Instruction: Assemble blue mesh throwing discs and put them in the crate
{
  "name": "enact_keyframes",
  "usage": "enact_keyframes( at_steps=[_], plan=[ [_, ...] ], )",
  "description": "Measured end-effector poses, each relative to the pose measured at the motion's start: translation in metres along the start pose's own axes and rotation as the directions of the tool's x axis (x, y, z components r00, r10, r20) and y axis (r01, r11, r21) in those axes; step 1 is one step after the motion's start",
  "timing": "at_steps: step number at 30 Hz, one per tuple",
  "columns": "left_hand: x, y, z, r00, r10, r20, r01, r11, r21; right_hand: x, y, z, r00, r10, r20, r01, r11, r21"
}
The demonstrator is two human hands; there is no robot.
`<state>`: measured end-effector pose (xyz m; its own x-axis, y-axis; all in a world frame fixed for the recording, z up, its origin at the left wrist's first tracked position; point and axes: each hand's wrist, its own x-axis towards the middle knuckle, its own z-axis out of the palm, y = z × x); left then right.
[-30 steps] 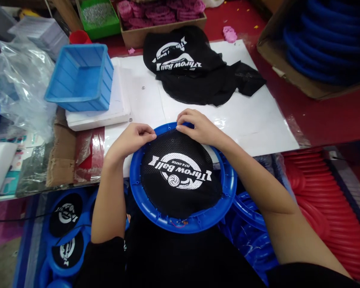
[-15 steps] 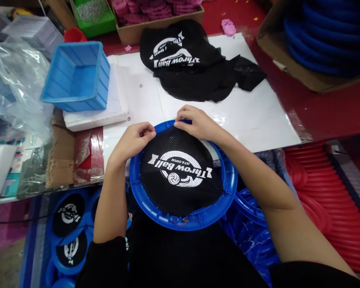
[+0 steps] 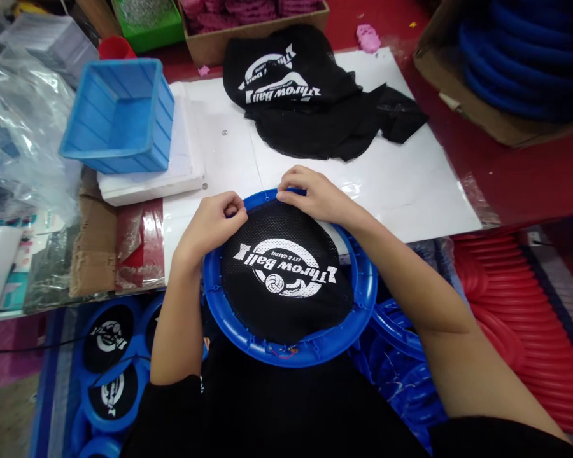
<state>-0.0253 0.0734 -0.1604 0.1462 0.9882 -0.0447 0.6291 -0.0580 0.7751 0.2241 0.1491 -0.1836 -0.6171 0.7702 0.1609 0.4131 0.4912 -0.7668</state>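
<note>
A blue plastic ring (image 3: 219, 318) rests against the table's front edge, its near side close to my body. Black mesh fabric (image 3: 262, 312) printed "Throw Ball" lies across its opening, with a gap at the right side. My left hand (image 3: 217, 222) pinches the mesh edge at the ring's far left. My right hand (image 3: 310, 194) pinches the mesh edge at the far side of the ring, fingertips over the rim. Small wires and an orange part (image 3: 286, 350) show in the ring's near side.
More black printed mesh pieces (image 3: 310, 127) lie on the white sheet (image 3: 424, 184) ahead. A light blue bin (image 3: 119, 121) stands on a white block at left. Blue rings (image 3: 520, 70) fill a carton at right. Mesh-covered discs (image 3: 109, 337) and red rings (image 3: 530, 318) sit below the table.
Both hands stay almost in place on the mesh edge. The view has shifted slightly; the ring and mesh look nearly the same.
</note>
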Motion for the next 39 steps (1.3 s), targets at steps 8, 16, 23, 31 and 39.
enact_keyframes(
  at_steps=[8,16,23,31,39],
  plan=[
    [0.002,0.001,0.002,1.0,0.01,-0.027,-0.009,1.0,0.009,0.003,0.001,0.001,1.0,0.016,0.02,-0.016,1.0,0.01],
    [0.031,0.019,0.01,0.97,0.195,0.144,-0.218,0.962,0.165,0.003,0.005,0.003,1.0,0.003,-0.014,-0.003,1.0,0.009],
    [0.04,0.016,0.009,0.985,0.082,0.151,-0.086,0.996,0.02,0.003,0.005,0.004,1.0,0.014,-0.015,-0.014,1.0,0.009],
    [0.044,0.016,0.019,0.993,0.056,0.101,-0.058,0.998,0.015,0.003,0.004,0.005,0.999,0.029,-0.014,-0.029,0.999,0.014],
    [0.033,0.006,-0.002,0.978,0.129,0.164,-0.126,0.992,-0.032,0.006,0.001,-0.003,0.998,0.055,0.034,-0.053,0.998,-0.044]
  ],
)
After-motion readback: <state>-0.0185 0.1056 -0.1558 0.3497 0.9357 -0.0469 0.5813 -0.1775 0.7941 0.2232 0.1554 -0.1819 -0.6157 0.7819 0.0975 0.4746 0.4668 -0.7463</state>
